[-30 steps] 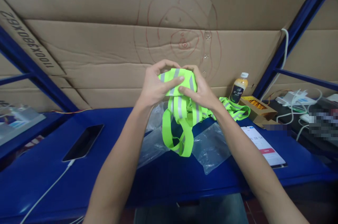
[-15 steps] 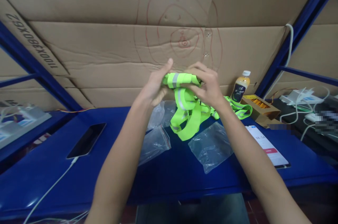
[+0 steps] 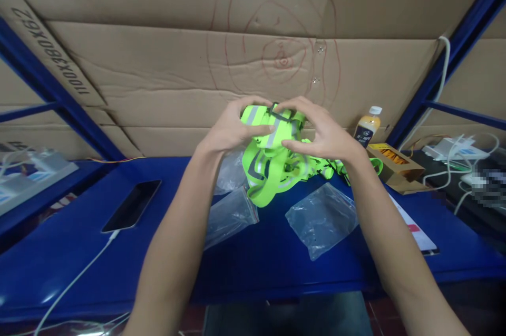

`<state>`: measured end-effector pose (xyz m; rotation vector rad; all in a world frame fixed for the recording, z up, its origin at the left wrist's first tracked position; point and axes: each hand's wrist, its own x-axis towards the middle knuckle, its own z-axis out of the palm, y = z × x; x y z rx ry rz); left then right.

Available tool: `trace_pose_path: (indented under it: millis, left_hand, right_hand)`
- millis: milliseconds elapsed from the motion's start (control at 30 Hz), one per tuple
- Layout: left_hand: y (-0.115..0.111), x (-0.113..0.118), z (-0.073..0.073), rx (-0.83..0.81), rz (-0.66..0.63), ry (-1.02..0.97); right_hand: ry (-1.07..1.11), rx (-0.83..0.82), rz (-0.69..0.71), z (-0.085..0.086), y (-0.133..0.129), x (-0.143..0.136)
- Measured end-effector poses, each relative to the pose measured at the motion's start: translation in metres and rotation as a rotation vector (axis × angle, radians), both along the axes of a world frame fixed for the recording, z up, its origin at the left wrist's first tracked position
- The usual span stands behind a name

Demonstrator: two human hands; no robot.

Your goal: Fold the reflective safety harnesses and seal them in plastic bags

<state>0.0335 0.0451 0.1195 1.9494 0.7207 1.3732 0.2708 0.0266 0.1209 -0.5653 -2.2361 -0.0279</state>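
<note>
Both hands hold up a folded bundle of neon-yellow reflective strap [image 3: 259, 141] with grey stripes and a black buckle [image 3: 279, 113]. My left hand [image 3: 233, 125] grips the bundle's left side, thumb across the front and fingers behind. From the right, my right hand [image 3: 320, 127] closes on it, with the thumb low on the front and the fingers at the top near the buckle. Loose loops hang below, and more strap trails right behind my right wrist. Clear plastic bags [image 3: 322, 220] lie on the blue table [image 3: 269, 257] beneath.
A black phone [image 3: 132, 207] on a white cable lies at left. On the right are a partly hidden lit phone [image 3: 415, 228], a small cardboard box [image 3: 399, 167] and a yellow drink bottle [image 3: 367, 125]. Power strips stand at both sides; a cardboard wall [image 3: 158, 72] rises behind.
The strap bundle has turned so its broad face and the black buckle show. My left thumb has come down across its front, and my right hand has spread around its right side.
</note>
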Motion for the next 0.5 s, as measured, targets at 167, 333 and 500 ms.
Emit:
trace_pose_path:
  millis: [167,333,500]
  left_hand:
    - [-0.011,0.009,0.002,0.278,0.05,0.111]
    - [-0.021,0.023,-0.002,0.325,0.005,0.176]
    - [-0.021,0.032,-0.005,0.302,0.052,0.038]
  right_hand:
    - [0.131,-0.192,-0.007,-0.003,0.012,0.008]
    - [0.021,-0.442,0.158,0.0,0.015,0.02]
    - [0.12,-0.347,0.064,0.005,0.006,0.022]
